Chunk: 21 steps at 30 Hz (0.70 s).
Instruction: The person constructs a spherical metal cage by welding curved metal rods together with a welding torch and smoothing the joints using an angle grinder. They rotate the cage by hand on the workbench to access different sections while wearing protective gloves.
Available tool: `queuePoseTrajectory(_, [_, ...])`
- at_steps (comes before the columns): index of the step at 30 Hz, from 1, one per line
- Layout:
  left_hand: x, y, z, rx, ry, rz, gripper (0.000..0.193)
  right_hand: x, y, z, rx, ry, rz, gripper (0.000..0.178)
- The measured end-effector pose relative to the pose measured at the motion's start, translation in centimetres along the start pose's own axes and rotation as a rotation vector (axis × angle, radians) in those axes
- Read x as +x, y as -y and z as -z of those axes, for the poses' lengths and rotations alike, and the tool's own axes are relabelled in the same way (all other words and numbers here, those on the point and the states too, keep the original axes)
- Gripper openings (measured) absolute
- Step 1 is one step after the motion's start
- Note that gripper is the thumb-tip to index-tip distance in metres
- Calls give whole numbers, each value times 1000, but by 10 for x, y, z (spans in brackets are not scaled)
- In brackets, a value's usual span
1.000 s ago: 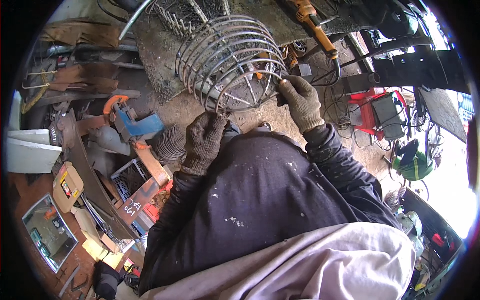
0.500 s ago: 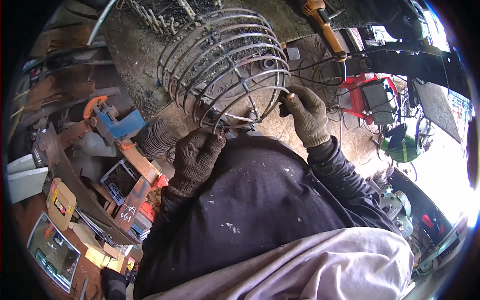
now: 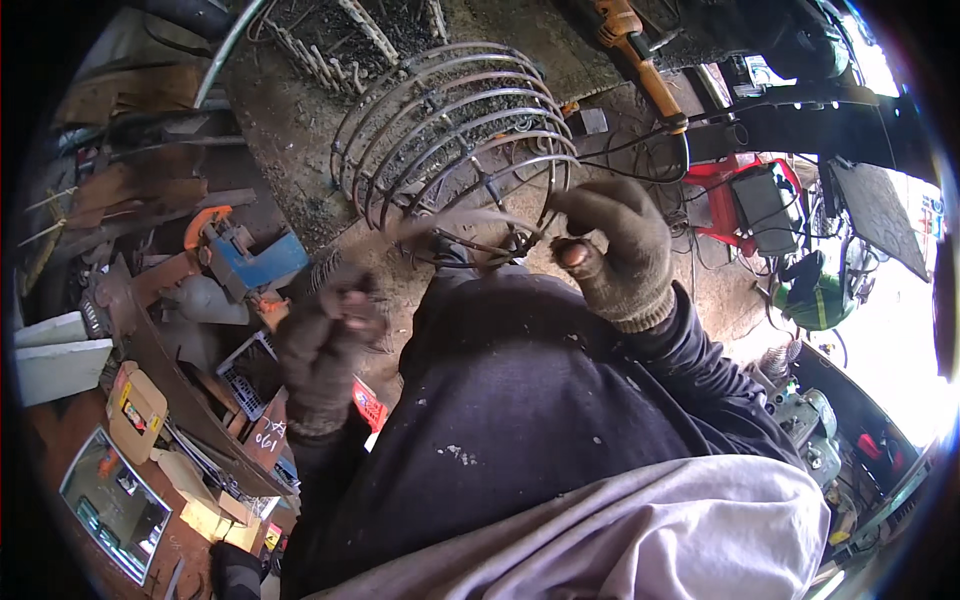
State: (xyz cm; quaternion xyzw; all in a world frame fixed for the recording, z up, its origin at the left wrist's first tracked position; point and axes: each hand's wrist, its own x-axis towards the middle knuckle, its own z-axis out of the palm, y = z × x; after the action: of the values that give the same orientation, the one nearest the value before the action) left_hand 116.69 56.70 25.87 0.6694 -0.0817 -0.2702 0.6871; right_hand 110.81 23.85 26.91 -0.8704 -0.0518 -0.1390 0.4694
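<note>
A cage-like frame of several bent metal rings [image 3: 470,155] joined by rods lies on its side in front of me. One ring at its near end is smeared by motion. My right hand [image 3: 622,248], in a knitted work glove with a bare thumb tip, is beside the frame's near right edge. Its thumb and fingers are apart, with the fingertips close to the rings; whether they touch is unclear. My left hand [image 3: 328,345], in a darker brown glove, is left of the frame and away from it. It is blurred, so its grip is hard to read.
An orange angle grinder [image 3: 640,65] is at the far right, with cables trailing below it. Beyond the frame stand several metal rods [image 3: 370,30]. A blue tool [image 3: 262,265] and a crate [image 3: 245,375] are at left. A red stool [image 3: 715,205] is at right.
My left hand has let go of the frame's near ring and swung left and down. My right hand has come off the ring, its fingers spreading. The near ring has shifted and blurred.
</note>
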Motion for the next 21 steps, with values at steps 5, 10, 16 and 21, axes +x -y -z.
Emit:
queuePoseTrajectory(5, [6,-18,46,-35,-607,-107,27,19,1,0,-365,-160,129,55])
queuePoseTrajectory(10, [39,4,84,-177,-491,-151,33,23,-5,-7,-453,-96,121,49])
queuePoseTrajectory(16, [79,17,67,-1,-706,-214,37,3,-27,-8,-266,-240,26,47])
queuePoseTrajectory(21, [104,21,68,825,-705,-435,36,-20,-41,-9,-233,-300,-252,34])
